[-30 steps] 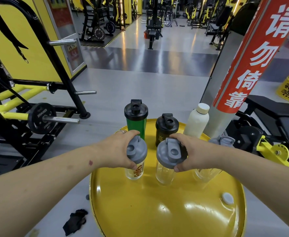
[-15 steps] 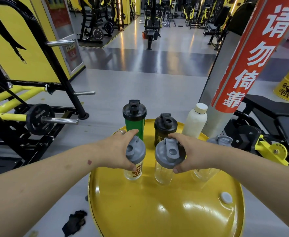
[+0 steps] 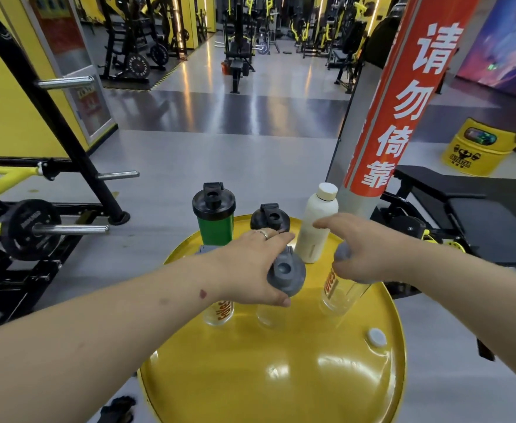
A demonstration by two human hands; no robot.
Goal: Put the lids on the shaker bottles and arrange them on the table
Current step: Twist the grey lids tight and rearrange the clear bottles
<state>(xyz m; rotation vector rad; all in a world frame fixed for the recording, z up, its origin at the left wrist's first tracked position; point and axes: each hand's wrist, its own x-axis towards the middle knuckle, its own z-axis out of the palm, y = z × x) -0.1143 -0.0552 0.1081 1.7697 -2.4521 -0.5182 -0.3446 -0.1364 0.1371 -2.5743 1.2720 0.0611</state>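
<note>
Bright indoor overhead light; glare spots on the glossy yellow surface lower centre; streaky reflections on the floor at top; wide-angle bending at edges; both hands slightly motion-blurred.

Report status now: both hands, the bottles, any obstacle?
Left hand grips grey lid on middle clear bottle. Right hand on lid of right clear bottle. White bottle close behind.
</note>
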